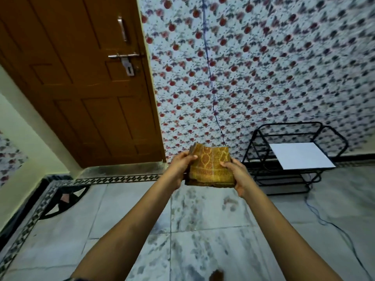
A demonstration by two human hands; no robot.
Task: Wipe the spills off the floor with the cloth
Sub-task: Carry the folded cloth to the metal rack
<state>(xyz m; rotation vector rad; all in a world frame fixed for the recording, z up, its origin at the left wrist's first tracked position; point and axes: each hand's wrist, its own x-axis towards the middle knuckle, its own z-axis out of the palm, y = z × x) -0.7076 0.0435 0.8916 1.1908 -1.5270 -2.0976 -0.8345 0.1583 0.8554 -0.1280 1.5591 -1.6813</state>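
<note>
A folded yellow-orange patterned cloth point(210, 167) is held up in front of me, above the floor, with both arms stretched out. My left hand point(181, 166) grips its left edge, thumb on top. My right hand point(237, 175) grips its right edge, thumb pressed on the cloth's face. On the marble floor point(121, 220) below, a brown spill spot point(216, 275) shows at the bottom edge of the view, and a faint brownish smear point(230, 200) lies near the right forearm.
A brown wooden door point(85, 82) with a latch stands at the left. A black metal rack point(288, 159) holding a white board point(300, 156) sits against the floral wall at the right. A dark cable point(332, 224) trails across the floor at the right.
</note>
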